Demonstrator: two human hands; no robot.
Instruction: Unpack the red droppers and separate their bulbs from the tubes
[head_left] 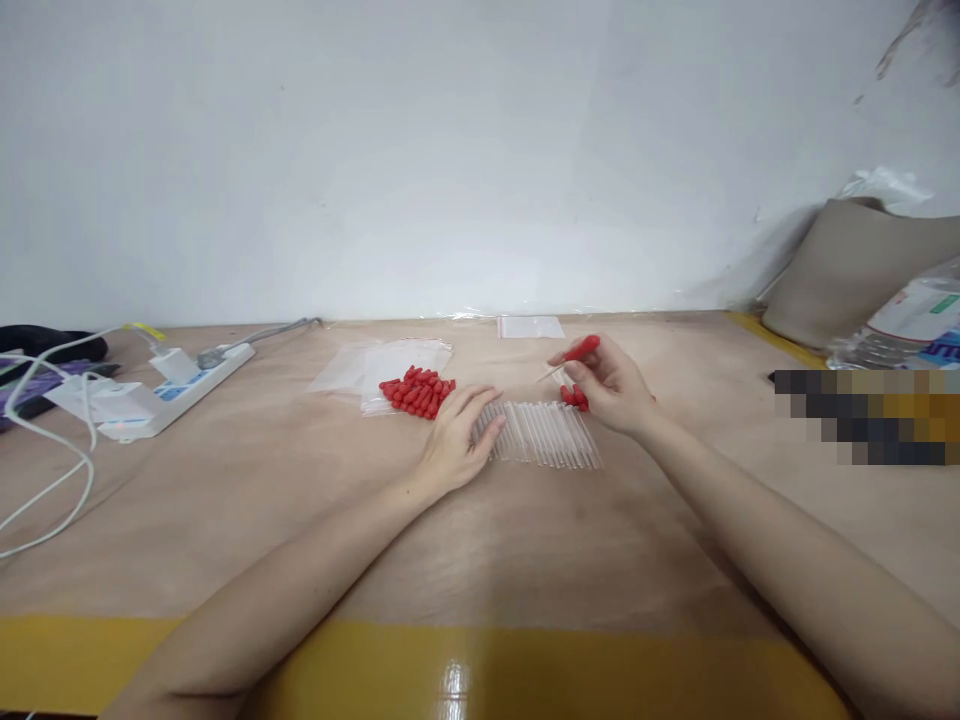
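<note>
My right hand (611, 385) is raised above the table, its fingers pinched on a dropper with a red rubber bulb (583, 348) and a thin clear tube (550, 374) that points down to the left. Below lies a row of clear glass tubes (551, 435), side by side. My left hand (461, 435) rests at the left end of this row, thumb and fingers apart, touching or just over the nearest tubes. Just beyond it is a pile of loose red rubber bulbs (418, 391). A few more red pieces (574, 397) lie beside my right hand, partly hidden by it.
Clear plastic bags (371, 365) lie under and behind the bulb pile. A white packet (531, 327) lies near the wall. At left are a power strip (187, 392) and loose white cables (91, 480). A large bottle (904, 325) and a grey-brown roll (847, 265) stand right.
</note>
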